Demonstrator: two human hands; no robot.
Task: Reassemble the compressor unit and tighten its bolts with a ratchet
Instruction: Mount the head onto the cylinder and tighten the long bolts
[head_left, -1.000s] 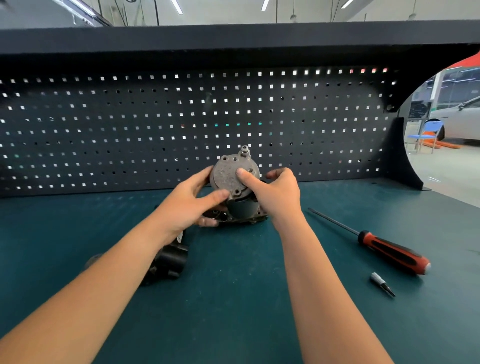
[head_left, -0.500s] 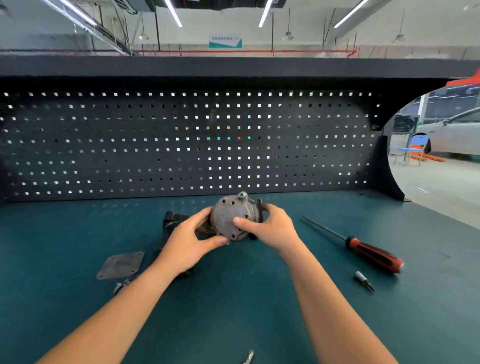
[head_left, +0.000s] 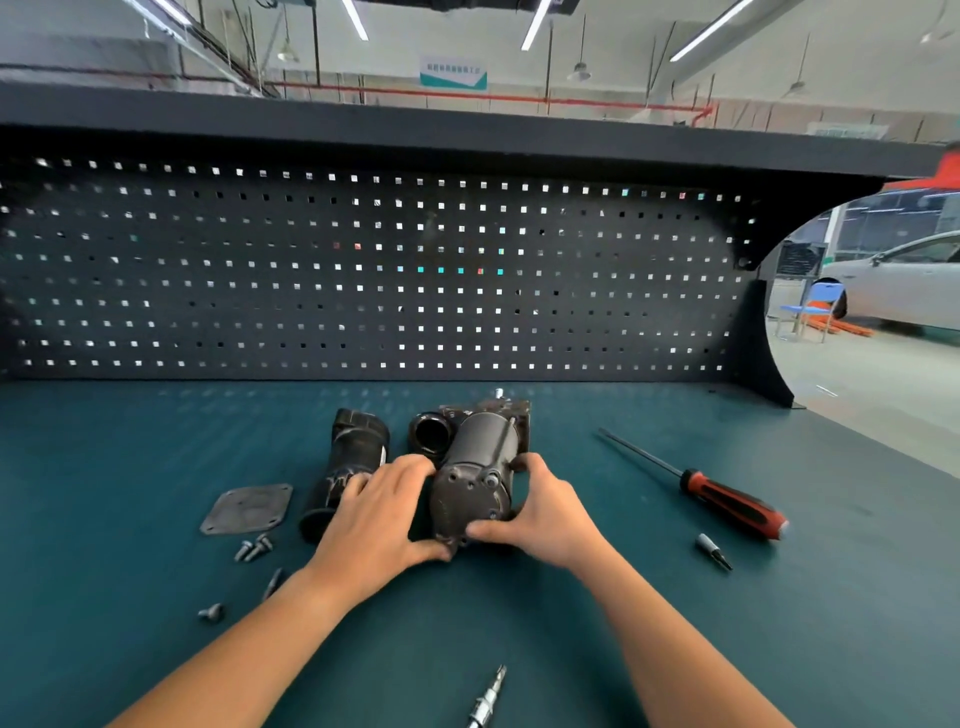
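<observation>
The left hand (head_left: 376, 525) and right hand (head_left: 540, 514) gripped the compressor (head_left: 475, 483), which lay on the counter (head_left: 857, 597). The left fingers (head_left: 410, 465) curled round its left side, and the right fingers (head_left: 524, 462) round its right, with the thumb on the end cap. Just left of the left fingers lay a black tube (head_left: 353, 457), then a plate (head_left: 247, 509) and bolts (head_left: 253, 548); a screwdriver (head_left: 727, 501) and a bit (head_left: 714, 552) lay well right of the right fingers.

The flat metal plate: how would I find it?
Start at the green bench top, then the person's left hand. Left of the black tube beside it lies the plate: the only flat, squarish grey piece, holes at its corners.
</observation>
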